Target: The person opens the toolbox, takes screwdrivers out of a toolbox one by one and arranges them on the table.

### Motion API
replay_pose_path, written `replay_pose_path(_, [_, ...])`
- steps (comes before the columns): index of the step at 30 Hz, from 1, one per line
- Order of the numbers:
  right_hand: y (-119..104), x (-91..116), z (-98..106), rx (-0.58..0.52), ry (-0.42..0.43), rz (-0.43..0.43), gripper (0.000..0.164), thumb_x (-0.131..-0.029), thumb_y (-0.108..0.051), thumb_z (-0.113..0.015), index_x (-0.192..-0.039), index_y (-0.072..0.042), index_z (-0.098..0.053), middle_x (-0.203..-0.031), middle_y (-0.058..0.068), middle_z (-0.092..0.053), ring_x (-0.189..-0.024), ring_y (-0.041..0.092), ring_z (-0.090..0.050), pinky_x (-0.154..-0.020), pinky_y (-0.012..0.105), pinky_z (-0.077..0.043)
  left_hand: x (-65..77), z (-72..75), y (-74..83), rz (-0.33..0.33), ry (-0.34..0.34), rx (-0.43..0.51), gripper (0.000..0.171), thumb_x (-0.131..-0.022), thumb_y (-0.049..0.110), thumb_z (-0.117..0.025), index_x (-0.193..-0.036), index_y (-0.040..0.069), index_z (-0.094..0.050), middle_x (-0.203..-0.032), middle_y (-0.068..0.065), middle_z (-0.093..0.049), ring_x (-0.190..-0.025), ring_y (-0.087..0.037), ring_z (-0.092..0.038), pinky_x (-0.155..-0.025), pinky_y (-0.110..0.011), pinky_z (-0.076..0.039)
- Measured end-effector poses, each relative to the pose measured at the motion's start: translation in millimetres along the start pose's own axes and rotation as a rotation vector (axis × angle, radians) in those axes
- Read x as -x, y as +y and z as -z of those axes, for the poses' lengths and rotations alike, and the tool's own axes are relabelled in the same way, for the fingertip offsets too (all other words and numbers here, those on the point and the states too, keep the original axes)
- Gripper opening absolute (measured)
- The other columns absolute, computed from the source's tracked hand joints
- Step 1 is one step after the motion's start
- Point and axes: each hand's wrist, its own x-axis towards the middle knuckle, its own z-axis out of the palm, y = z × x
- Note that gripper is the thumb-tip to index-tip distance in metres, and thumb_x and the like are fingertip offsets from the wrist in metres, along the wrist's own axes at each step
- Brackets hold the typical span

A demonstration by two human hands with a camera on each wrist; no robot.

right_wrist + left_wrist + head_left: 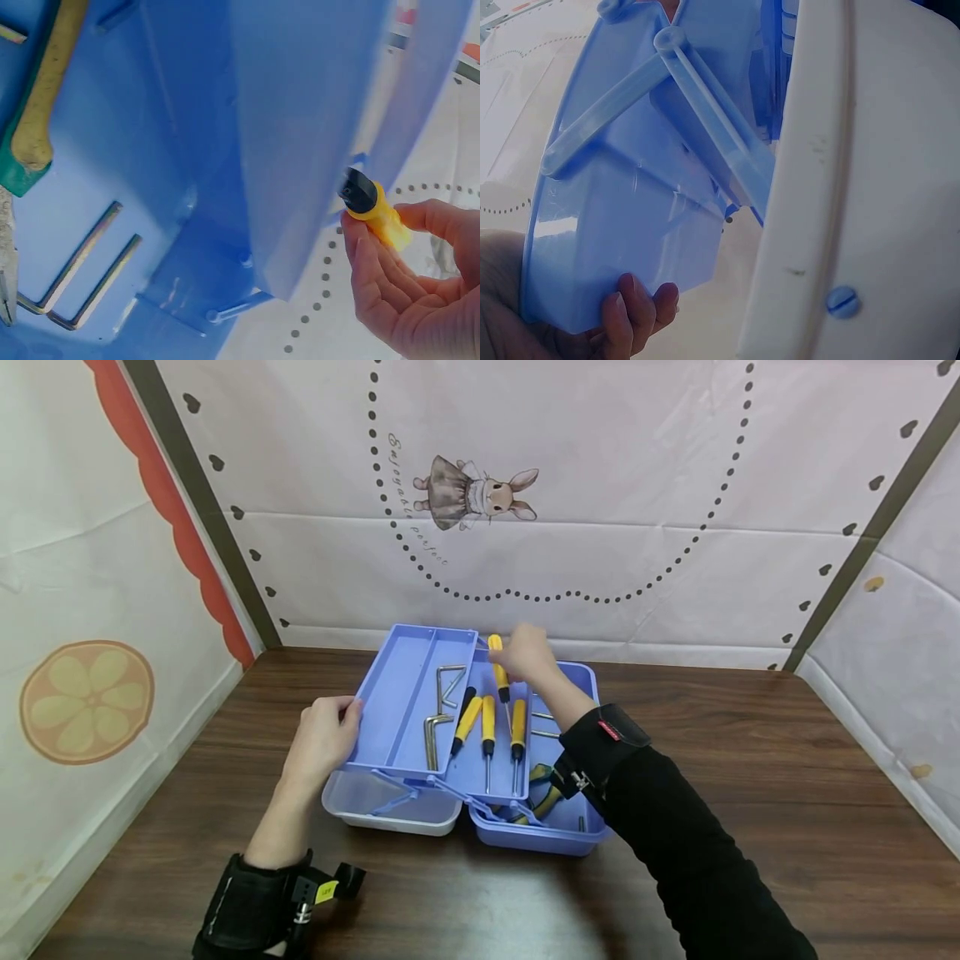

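Thumb and fingers of the right hand (pixel 527 652) are pinching a yellow-and-black screwdriver (pixel 499 676) by its yellow handle: on my right wrist view I see the thumb at one side, the other fingers at the opposite side, and the black collar standing out beyond them. In the head view its shaft goes downward over the middle tray (pixel 467 770) of the blue toolbox (pixel 538 841); whether the tip touches something, I cannot tell from here. Three more yellow-and-black screwdrivers (pixel 488 722) lie in this same tray, near the held one but apart from the fingers. The left hand (pixel 324 733) grips the outer side of the left tray (pixel 385 710), with fingers curled around its underside and thumb at the rim. Inside that tray I find L-shaped hex keys (pixel 431 739), at the far side from this thumb. Pliers (pixel 552 802) with green-and-yellow handles lie lower, in the toolbox base, near the right wrist band (pixel 600 739)
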Motion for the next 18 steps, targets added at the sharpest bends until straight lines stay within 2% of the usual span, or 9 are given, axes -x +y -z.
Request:
replay_pose_path(4, [-2.3, 0.6, 10.5, -0.026, 0.039, 0.017, 0.025, -0.084, -0.023, -0.06, -0.069, -0.005, -0.055, -0.062, 0.005, -0.055, -0.061, 0.018, -0.058, -0.048, 0.021, -0.039, 0.0, 0.0, -0.2, 0.003, -0.005, 0.003, 0.036, -0.094, 0.012, -0.038, -0.111, -0.015, -0.052, -0.099, -0.031, -0.057, -0.077, -0.033, -0.059, -0.067, -0.044, -0.049])
replay_pose_path(10, [3.0, 2.4, 32.7, -0.004, 0.116, 0.06, 0.02, -0.083, -0.019, -0.061, -0.071, -0.004, -0.056, -0.066, 0.005, -0.055, -0.054, 0.012, -0.051, -0.048, 0.02, -0.039, 0.1, -0.3, -1.1, 0.006, -0.004, 0.001, 0.035, -0.094, 0.012, -0.038, -0.112, -0.015, -0.052, -0.099, -0.031, -0.057, -0.076, -0.033, -0.059, -0.066, -0.043, -0.05])
replay_pose_path(18, [38.5, 2.4, 70.0, 0.098, 0.196, 0.03, 0.022, -0.082, -0.021, -0.061, -0.086, 0.001, -0.059, -0.082, 0.012, -0.058, -0.065, 0.017, -0.051, -0.053, 0.022, -0.041, 0.1, 0.0, 1.1, 0.009, -0.011, 0.003, 0.036, -0.094, 0.012, -0.037, -0.112, -0.015, -0.052, -0.099, -0.032, -0.056, -0.077, -0.033, -0.06, -0.066, -0.043, -0.05])
